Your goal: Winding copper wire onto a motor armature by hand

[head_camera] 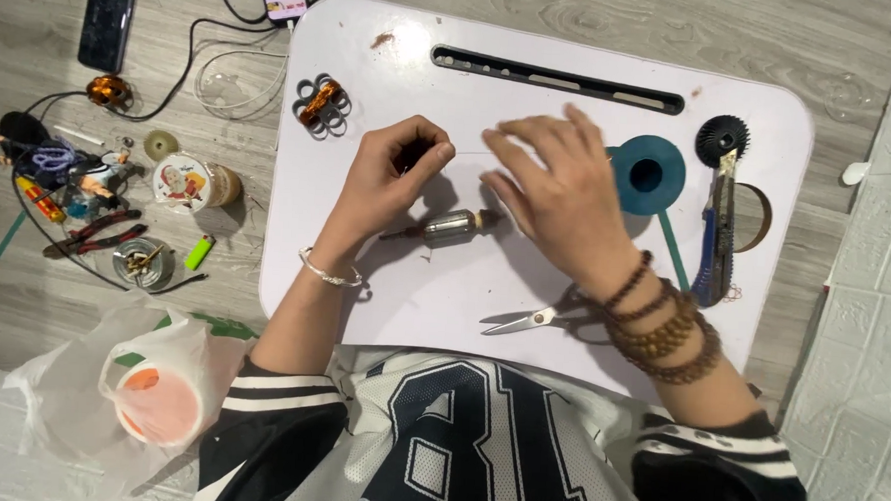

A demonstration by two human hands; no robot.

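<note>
The left hand [394,173] is curling its fingers into a loose fist near the middle of the frame, thumb and forefinger pinching together on what looks like a very fine wire [470,151]; whether anything more is inside the fist cannot be told. The right hand [558,190] is hovering just right of it with fingers spread flat and slightly bent, gripping nothing that shows, its fingertips meeting the thin strand. Directly below and between both hands, a small motor armature [454,227] is lying on its side on the white lap table [383,298], its shaft pointing left.

Just right of the right hand, a teal spool [649,174] is sitting, partly hidden by the fingers. Scissors [533,319] are lying below the right wrist, which is wearing wooden bead bracelets [667,330]. A utility knife [714,242] is lying toward the right edge. A copper coil [322,103] is resting at the table's upper left.
</note>
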